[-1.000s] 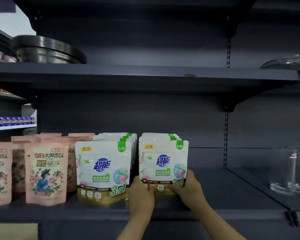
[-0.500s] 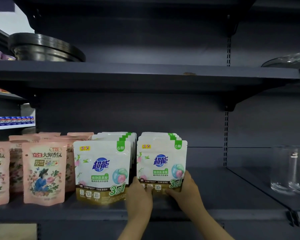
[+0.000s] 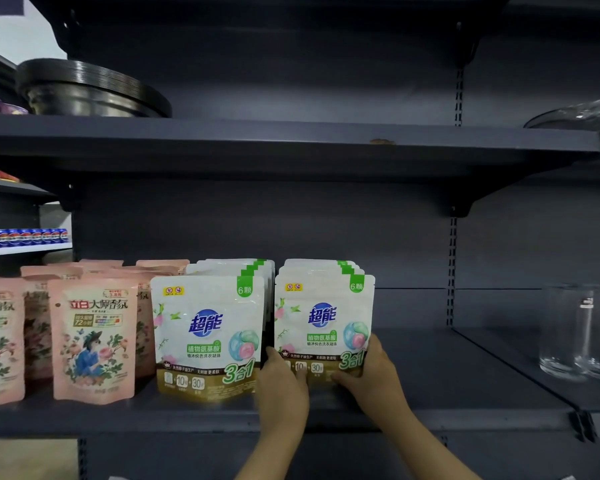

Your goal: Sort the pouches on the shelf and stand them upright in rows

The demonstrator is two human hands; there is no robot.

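Both hands are gripping the front white pouch (image 3: 323,323) low down, left hand (image 3: 282,382) and right hand (image 3: 371,372) at its bottom corners, squaring the right row on the shelf (image 3: 447,368). Next, probably: release gently so it stays upright.

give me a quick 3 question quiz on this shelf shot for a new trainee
1. True or false: the left hand and the right hand both hold the front white pouch of the right row.
2. What stands directly left of the left row of white pouches? A) glass jars B) pink pouches C) black bowls
3. Fill in: the glass containers stand on the shelf to the ___ of the white pouches.

Key: 1 true; 2 B, the pink pouches; 3 right.
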